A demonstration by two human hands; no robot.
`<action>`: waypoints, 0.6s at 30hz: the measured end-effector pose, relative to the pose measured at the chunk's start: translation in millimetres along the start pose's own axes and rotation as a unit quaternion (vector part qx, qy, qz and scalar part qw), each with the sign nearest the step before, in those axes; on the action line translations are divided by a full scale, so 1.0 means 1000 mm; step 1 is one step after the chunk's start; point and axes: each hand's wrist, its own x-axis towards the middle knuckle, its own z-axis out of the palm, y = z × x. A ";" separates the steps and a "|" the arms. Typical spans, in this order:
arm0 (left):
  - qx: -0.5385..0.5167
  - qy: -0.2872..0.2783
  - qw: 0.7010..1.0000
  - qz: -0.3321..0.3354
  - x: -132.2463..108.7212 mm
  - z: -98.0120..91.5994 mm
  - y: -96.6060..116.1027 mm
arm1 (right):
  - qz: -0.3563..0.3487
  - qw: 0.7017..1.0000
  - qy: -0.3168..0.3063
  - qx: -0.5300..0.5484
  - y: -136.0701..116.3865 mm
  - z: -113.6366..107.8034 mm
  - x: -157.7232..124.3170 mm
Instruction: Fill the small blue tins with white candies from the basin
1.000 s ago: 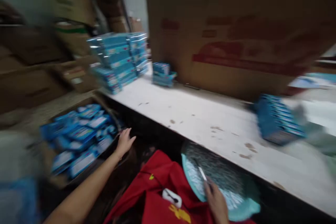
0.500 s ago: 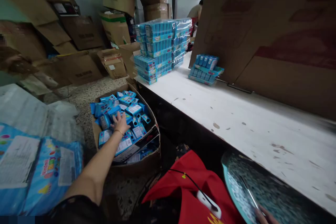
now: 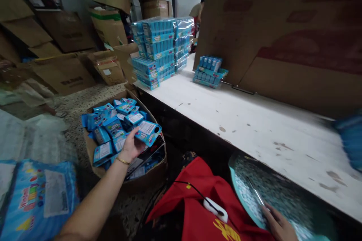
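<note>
My left hand (image 3: 132,146) is closed on a small blue box (image 3: 147,132) with a white printed label and a dark round hole at one end. It holds this box over an open carton (image 3: 89,150) filled with similar blue boxes (image 3: 113,126). At the lower right, my right hand (image 3: 278,224) grips a thin, shiny metal tool (image 3: 258,196); its kind cannot be made out. That tool is over a teal basin (image 3: 236,184) of small pale pieces, tucked beside the table edge.
A white table (image 3: 209,111) bears wrapped stacks of blue boxes (image 3: 158,47) and a smaller stack of trays (image 3: 207,71). A large cardboard sheet (image 3: 271,52) stands behind. Blue printed packs (image 3: 42,199) lie at left. Brown cartons (image 3: 70,77) line the wall; a person (image 3: 197,9) is behind.
My left hand was spread over the boxes in the carton; now it has lifted one, moving slightly right. The view has shifted right, and a blurred blue stack appears at the right edge.
</note>
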 end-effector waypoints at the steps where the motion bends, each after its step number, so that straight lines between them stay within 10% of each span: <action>1: -0.016 -0.019 0.999 -0.037 -0.004 0.014 -0.013 | -0.006 1.000 0.004 0.002 -0.002 0.000 -0.002; 8: 0.108 -0.301 0.908 -0.270 -0.039 0.088 -0.101 | -0.063 0.998 0.005 0.010 -0.014 0.005 -0.013; 18: 0.551 -0.596 0.555 -0.182 -0.023 0.155 -0.063 | -0.083 0.953 0.049 -0.286 -0.004 -0.080 -0.034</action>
